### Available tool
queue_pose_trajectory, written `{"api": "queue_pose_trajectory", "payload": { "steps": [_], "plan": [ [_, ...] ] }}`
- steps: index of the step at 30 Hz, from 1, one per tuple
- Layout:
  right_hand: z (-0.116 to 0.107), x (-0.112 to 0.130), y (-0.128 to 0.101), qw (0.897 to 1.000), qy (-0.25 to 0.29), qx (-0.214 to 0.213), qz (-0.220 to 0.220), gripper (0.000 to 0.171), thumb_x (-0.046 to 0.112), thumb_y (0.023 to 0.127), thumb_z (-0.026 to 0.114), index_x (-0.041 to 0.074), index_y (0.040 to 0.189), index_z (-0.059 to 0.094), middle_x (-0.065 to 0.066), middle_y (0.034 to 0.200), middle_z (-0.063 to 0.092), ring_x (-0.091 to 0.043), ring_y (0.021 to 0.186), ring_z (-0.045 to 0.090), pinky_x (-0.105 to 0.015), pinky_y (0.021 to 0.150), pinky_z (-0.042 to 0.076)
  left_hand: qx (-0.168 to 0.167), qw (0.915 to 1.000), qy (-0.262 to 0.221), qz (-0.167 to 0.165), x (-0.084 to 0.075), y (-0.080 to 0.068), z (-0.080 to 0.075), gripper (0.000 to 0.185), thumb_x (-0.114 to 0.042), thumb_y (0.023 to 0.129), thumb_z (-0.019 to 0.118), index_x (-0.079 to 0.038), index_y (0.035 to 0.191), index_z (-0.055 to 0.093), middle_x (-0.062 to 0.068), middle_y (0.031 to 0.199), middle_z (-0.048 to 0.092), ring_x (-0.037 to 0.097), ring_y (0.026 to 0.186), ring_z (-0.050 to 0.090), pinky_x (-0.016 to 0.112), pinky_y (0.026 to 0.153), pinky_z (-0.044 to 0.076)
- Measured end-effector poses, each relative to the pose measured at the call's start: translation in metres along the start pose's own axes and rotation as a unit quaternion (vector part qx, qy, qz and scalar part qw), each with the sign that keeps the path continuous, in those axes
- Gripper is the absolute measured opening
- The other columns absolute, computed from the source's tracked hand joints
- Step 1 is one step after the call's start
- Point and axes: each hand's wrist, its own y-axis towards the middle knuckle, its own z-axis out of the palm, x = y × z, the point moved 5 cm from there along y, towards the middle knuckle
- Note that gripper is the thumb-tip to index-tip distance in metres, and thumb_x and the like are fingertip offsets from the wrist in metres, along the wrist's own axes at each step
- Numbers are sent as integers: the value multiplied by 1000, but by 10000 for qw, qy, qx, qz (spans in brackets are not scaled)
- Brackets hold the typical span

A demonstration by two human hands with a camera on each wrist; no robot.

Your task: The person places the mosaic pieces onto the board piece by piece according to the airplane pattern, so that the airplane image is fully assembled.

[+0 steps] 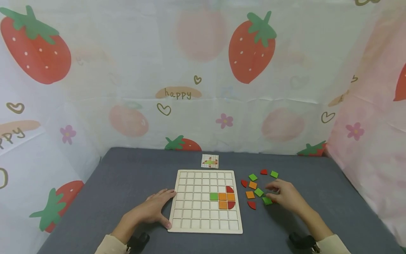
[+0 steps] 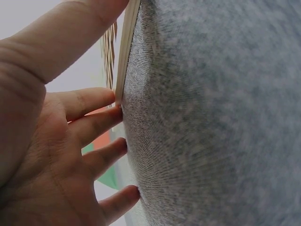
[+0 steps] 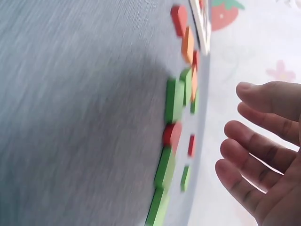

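A wooden grid board (image 1: 206, 217) lies flat at centre of the grey table (image 1: 127, 183), w/ a small pattern card (image 1: 210, 161) just beyond its far edge at 12 o'clock, apart from it. Set into the board's cells: one green square (image 1: 214, 196), three orange squares (image 1: 226, 199) and two red quarter-round pcs (image 1: 229, 189), all toward its 3 o'clock side; other cells are seen bare.

The L hand (image 1: 155, 209) is laid against the board's 9 o'clock edge, fingers straight and relaxed, thumb at the near-left corner; nothing is gripped. In the left wrist view the fingertips (image 2: 115, 117) are seen touching the board's thin edge (image 2: 126, 52).

Loose pcs are scattered at 3 o'clock of the board, just beside its right edge: green squares (image 1: 252, 177), orange squares (image 1: 250, 194), red quarter-rounds (image 1: 252, 205). The R hand (image 1: 285, 195) is held over the 3 o'clock side of this cluster, fingers loosely extended above a green square (image 1: 267, 200); no piece is pinched. The right wrist view, blurred, shows the fingers (image 3: 263, 150) spread and clear of the pcs (image 3: 175, 101).

Bare table is left at 9 o'clock beyond the L hand and at 3 o'clock beyond the R hand, up to the strawberry-print cloth (image 1: 203, 70) walling the far and side edges.
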Motion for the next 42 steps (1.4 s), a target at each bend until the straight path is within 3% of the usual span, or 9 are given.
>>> {"api": "queue_pose_trajectory", "payload": {
  "steps": [9,16,23,42],
  "plan": [
    [-9,-29,-12,9992,-235,-229,238,25,16,77,68,6,99,67,-3,90,62,-14,79,55,-27,63,45,64,9999,13,-110,2,2,1,106,-47,52,79,-9,140,33,9,146,31,34,138,21,61,103,20],
    [-10,-46,-18,9981,-297,-54,541,28,18,74,71,6,99,67,-3,88,60,-13,78,53,-28,63,42,19,9999,4,-115,2,2,1,106,-46,52,80,-9,140,34,10,146,33,34,137,22,61,103,20],
    [-12,-51,-20,9975,-451,98,535,31,16,71,73,1,98,67,-5,86,60,-15,77,54,-30,63,43,-11,9999,-65,-104,0,0,0,106,-44,52,81,-8,139,34,12,145,33,35,137,23,62,102,20],
    [-9,-57,-21,9951,-693,133,690,25,13,70,73,2,92,69,-1,79,58,-12,71,50,-28,60,40,-1,10000,-75,-65,2,1,1,106,-44,52,81,-9,139,34,11,145,32,35,137,22,62,102,19]
  ]
}}
